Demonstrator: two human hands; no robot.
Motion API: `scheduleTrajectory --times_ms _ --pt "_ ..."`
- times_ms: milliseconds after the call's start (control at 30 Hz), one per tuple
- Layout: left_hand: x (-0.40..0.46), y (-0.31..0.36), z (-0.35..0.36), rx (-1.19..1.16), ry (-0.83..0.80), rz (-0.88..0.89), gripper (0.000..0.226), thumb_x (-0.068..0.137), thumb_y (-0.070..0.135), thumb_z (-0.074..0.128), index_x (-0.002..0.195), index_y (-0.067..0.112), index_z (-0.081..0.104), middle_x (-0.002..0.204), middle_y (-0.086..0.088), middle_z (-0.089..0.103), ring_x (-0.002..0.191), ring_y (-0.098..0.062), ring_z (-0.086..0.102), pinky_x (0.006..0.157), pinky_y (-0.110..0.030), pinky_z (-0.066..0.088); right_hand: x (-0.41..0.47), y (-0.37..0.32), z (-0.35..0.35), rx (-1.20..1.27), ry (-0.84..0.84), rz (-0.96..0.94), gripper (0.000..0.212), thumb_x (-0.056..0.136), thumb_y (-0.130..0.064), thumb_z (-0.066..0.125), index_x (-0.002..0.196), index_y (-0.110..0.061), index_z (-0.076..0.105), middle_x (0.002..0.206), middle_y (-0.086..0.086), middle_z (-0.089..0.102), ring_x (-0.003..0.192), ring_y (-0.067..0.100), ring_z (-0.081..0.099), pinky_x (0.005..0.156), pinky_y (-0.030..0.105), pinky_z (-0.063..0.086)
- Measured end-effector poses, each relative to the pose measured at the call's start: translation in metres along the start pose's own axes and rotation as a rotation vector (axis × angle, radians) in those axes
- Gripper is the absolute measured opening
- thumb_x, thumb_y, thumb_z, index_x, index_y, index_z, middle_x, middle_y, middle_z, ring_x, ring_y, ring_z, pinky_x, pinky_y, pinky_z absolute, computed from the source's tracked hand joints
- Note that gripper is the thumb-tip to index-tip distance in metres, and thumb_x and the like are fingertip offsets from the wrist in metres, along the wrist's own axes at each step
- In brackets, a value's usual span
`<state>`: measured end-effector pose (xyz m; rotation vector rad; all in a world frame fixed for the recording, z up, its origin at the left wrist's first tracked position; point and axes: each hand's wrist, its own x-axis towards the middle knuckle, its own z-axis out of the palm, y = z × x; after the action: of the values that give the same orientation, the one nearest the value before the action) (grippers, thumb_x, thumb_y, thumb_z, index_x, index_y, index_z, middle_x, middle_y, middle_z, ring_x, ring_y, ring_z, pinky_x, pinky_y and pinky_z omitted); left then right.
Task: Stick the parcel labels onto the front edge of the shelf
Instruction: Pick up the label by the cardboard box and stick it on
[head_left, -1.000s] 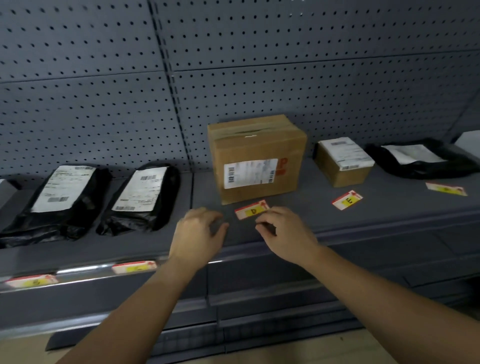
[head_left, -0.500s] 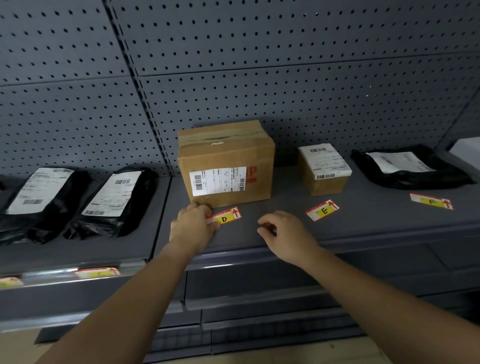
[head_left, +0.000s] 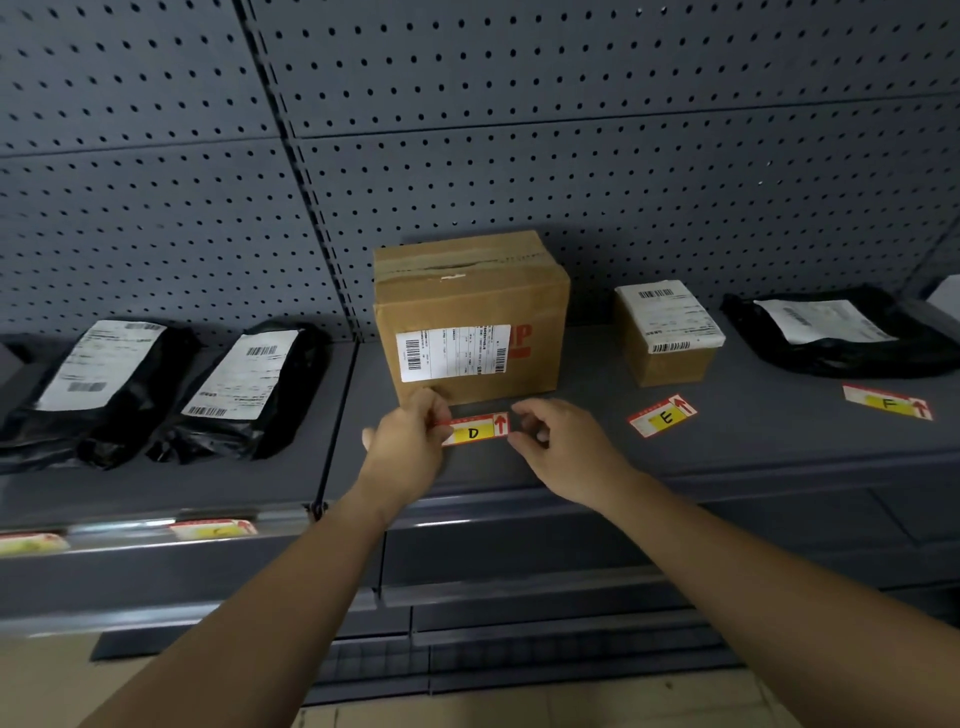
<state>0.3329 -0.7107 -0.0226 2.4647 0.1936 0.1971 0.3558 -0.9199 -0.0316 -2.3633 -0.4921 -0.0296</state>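
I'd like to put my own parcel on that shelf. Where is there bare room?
Best spot: the bare strip between the big cardboard box and the small box, behind the E label. Bare shelf also lies in front of the two black bags. It is crowded where the left hand and right hand handle the D label.

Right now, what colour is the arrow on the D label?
Red, on the D label, seen in the head view.

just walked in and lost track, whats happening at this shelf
A person is labelling parcels on a shelf. The left hand pinches the D label by its left end, in front of the large cardboard box. The right hand is at the label's right end, fingers curled. The E label and F label lie loose on the shelf; two labels are already on the front edge at left.
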Motion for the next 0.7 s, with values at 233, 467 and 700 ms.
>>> scheduleTrajectory --times_ms 233,467,700 --pt "-0.023 0.002 -0.008 -0.028 0.03 0.113 0.022 0.091 0.013 0.059 0.078 0.028 0.049 0.071 0.007 0.059 0.072 -0.006 0.054 0.082 -0.033 0.022 0.0 -0.016 0.004 0.028 0.012 -0.151 0.015 0.091 -0.027 0.065 0.106 -0.024 0.066 0.099 -0.012 0.063 0.089 0.002 0.058 0.078 0.02 0.052" --pt "-0.058 -0.016 -0.003 0.007 0.235 0.283 0.025 0.078 0.03 0.078 0.09 0.033 0.056 0.089 0.02 0.054 0.088 -0.006 0.05 0.077 -0.033 0.028 -0.016 -0.014 -0.004 0.039 0.051 -0.149 0.004 0.092 -0.024 0.063 0.095 -0.026 0.065 0.088 -0.015 0.061 0.082 0.0 0.057 0.069 0.014 0.045" --pt "-0.073 -0.063 0.027 0.338 0.344 0.68 0.022 0.075 0.032 0.076 0.096 0.026 0.073 0.09 0.007 0.06 0.09 -0.022 0.05 0.075 -0.034 0.03 -0.035 0.0 -0.009 0.076 0.061 -0.025 0.009 0.093 -0.023 0.063 0.101 -0.025 0.065 0.094 -0.013 0.063 0.087 0.0 0.058 0.069 0.012 0.048"
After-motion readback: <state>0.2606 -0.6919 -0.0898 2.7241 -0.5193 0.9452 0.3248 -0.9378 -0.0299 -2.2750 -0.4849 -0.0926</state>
